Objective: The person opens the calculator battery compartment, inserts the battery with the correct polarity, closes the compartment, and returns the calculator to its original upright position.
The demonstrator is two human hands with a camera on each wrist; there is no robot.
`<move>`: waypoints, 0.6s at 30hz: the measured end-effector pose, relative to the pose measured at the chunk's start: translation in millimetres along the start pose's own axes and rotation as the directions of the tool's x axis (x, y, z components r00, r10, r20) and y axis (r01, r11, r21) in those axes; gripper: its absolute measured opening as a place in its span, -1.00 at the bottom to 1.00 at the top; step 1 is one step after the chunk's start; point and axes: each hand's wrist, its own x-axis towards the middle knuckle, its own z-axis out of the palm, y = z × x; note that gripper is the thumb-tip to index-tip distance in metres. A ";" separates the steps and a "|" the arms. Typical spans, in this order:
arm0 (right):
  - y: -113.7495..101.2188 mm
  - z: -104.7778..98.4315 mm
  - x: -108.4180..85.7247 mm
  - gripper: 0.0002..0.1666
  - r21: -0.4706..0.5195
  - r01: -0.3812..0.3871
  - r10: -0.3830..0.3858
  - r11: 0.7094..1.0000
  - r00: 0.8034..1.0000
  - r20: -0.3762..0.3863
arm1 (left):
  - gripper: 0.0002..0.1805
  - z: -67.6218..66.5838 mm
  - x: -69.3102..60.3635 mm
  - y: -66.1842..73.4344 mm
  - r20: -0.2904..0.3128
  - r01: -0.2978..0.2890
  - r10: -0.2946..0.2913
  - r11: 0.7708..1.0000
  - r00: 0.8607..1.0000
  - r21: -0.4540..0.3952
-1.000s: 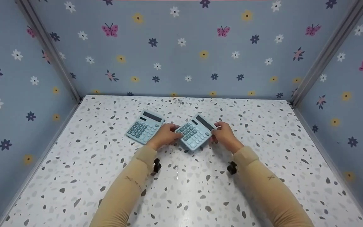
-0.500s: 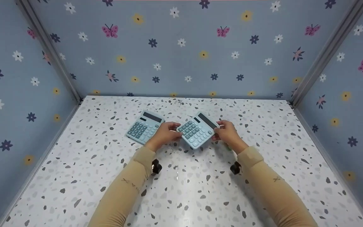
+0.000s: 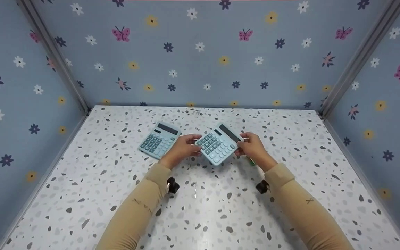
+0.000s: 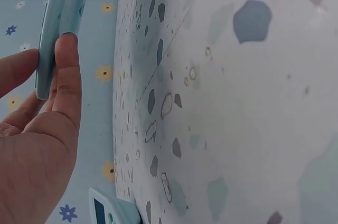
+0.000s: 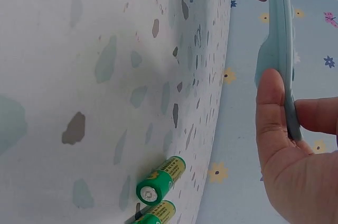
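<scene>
A light blue calculator (image 3: 217,145) is held tilted above the speckled tabletop, its keys and dark display facing up in the head view. My left hand (image 3: 181,150) pinches its left corner between thumb and fingers. At the opposite edge, beside the display, my right hand (image 3: 254,148) pinches it the same way. Both wrist views show the calculator (image 5: 280,28) edge-on, off the table. A matching calculator (image 3: 158,139) lies flat to the left, partly behind my left hand. Two green batteries (image 5: 161,180) lie on the table below my right hand; the head view shows only a green sliver.
The white speckled tabletop (image 3: 200,208) is bounded by blue panels (image 3: 200,52) with flowers and butterflies at the back and both sides. Metal posts (image 3: 56,52) stand at the back corners. A black wrist camera (image 3: 173,185) sits under each forearm.
Both hands have moved the held calculator slightly to the right. The right forearm has shifted right, and a bit of green now shows beside that hand. The other calculator has stayed put.
</scene>
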 end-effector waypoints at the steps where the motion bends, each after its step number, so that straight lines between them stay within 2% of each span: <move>1: -0.2 -0.6 -1.1 -0.42 0.001 0.004 -0.004 1.000 1.000 0.002 | -0.34 0.2 -1.0 0.1 0.004 -0.003 0.003 1.000 1.000 -0.003; 6: -1.3 -2.6 -6.9 -0.47 0.011 0.027 -0.027 1.000 1.000 0.012 | -0.32 1.9 -7.0 1.0 0.013 -0.013 0.014 1.000 1.000 -0.014; 12: -0.6 -3.7 -12.3 -0.51 0.002 0.072 -0.072 0.997 0.997 0.016 | -0.32 5.9 -11.6 1.9 0.046 -0.014 0.018 0.996 0.999 -0.084; 18: 1.2 -4.4 -16.6 -0.52 0.018 0.072 -0.072 0.997 0.997 0.014 | -0.33 9.8 -14.1 2.0 0.066 -0.018 0.025 0.994 0.998 -0.106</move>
